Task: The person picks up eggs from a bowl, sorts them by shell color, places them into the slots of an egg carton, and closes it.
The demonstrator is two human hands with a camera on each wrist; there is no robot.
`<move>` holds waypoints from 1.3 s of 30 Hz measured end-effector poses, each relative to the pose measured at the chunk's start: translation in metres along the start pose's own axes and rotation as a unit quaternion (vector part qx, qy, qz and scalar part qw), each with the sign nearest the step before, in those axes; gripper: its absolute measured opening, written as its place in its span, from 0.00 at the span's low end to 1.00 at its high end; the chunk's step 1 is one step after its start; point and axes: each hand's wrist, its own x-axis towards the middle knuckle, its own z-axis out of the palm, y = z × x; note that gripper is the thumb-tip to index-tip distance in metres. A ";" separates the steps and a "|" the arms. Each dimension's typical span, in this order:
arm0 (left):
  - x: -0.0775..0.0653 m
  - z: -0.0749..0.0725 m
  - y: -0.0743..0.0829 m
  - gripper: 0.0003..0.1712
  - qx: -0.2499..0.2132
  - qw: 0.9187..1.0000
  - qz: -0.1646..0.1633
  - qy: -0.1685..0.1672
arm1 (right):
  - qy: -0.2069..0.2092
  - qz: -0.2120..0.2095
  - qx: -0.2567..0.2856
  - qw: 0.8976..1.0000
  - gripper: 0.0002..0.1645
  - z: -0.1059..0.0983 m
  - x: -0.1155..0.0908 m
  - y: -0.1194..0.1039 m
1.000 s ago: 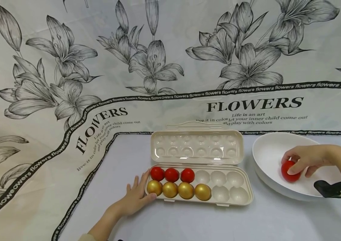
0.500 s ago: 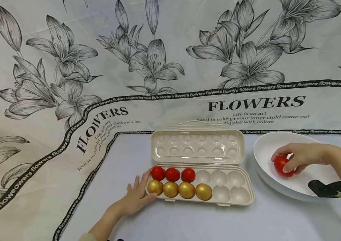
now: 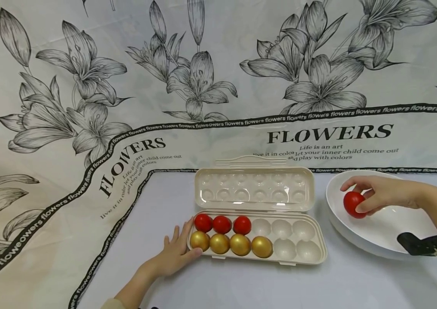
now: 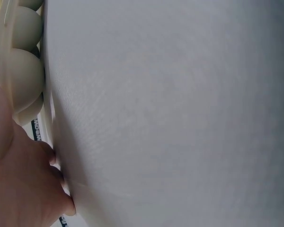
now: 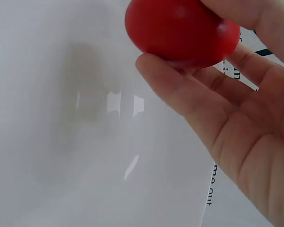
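My right hand (image 3: pixel 392 194) pinches a red egg (image 3: pixel 351 204) between thumb and fingers, over the white bowl (image 3: pixel 400 225). The right wrist view shows the same egg (image 5: pixel 180 30) held above the bowl's glossy inside. An egg carton (image 3: pixel 322 246) lies with its lid folded back. Three red eggs (image 3: pixel 222 224) fill the left of its back row, and several gold eggs (image 3: pixel 240 244) sit in the front row. My left hand (image 3: pixel 171 255) rests at the carton's left end, fingers spread, thumb by the front corner. The left wrist view catches this hand (image 4: pixel 23 184) against the carton's underside cups (image 4: pixel 26 78).
Behind the carton and bowl rises a cloth backdrop (image 3: pixel 222 141) printed with flowers and lettering. The carton's lid (image 3: pixel 255 204) leans back toward it. A white tabletop (image 3: pixel 241 285) extends in front. Bare cups (image 3: pixel 302 230) show at the carton's right end.
My right hand has lifted the red egg off the inside of the bowl and shifted it up and left, toward the bowl's left rim. My left hand stays at the carton.
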 end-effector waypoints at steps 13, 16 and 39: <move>-0.001 0.000 0.000 0.48 -0.002 1.000 0.000 -0.001 | 0.060 -0.047 -0.027 0.997 0.22 0.004 -0.005 -0.014; -0.001 0.000 0.001 0.48 -0.001 1.000 -0.002 -0.001 | 0.074 -0.055 -0.038 0.995 0.21 0.006 -0.006 -0.019; 0.000 0.000 -0.001 0.48 0.004 1.000 0.002 0.000 | 0.119 -0.106 0.004 0.987 0.22 0.042 0.001 -0.075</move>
